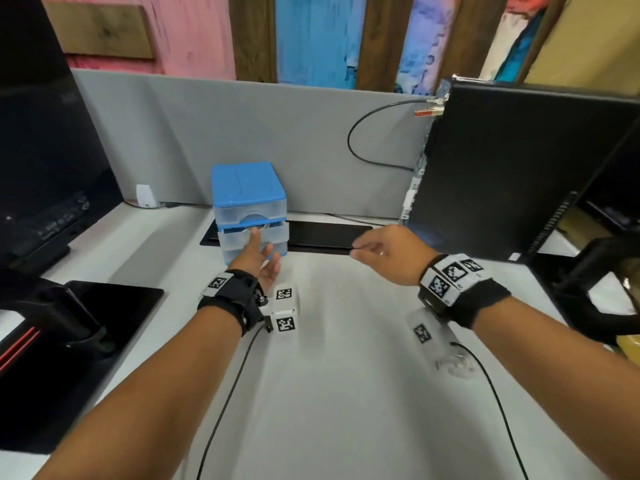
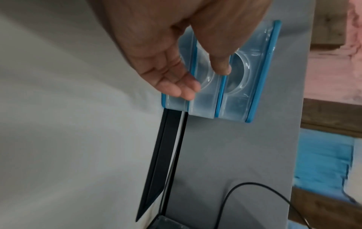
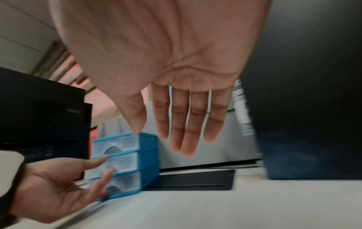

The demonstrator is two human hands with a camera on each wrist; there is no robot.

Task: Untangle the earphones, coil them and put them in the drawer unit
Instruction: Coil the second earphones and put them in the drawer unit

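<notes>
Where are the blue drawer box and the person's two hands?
drawer unit [image 1: 247,187]: head view, on its blue top.
left hand [image 1: 259,262]: head view, on the palm.
right hand [image 1: 391,252]: head view, on its back.

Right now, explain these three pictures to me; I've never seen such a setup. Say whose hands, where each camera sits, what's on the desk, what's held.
No machine here: a person works bare-handed, with a camera on the head and one strapped to each wrist. The head view looks down on a white desk with a blue drawer unit, a black mat and a computer tower. The left hand touches the middle drawer, which sticks out slightly. The right hand hovers with straight fingers. Neither holds anything; no earphones show.
</notes>
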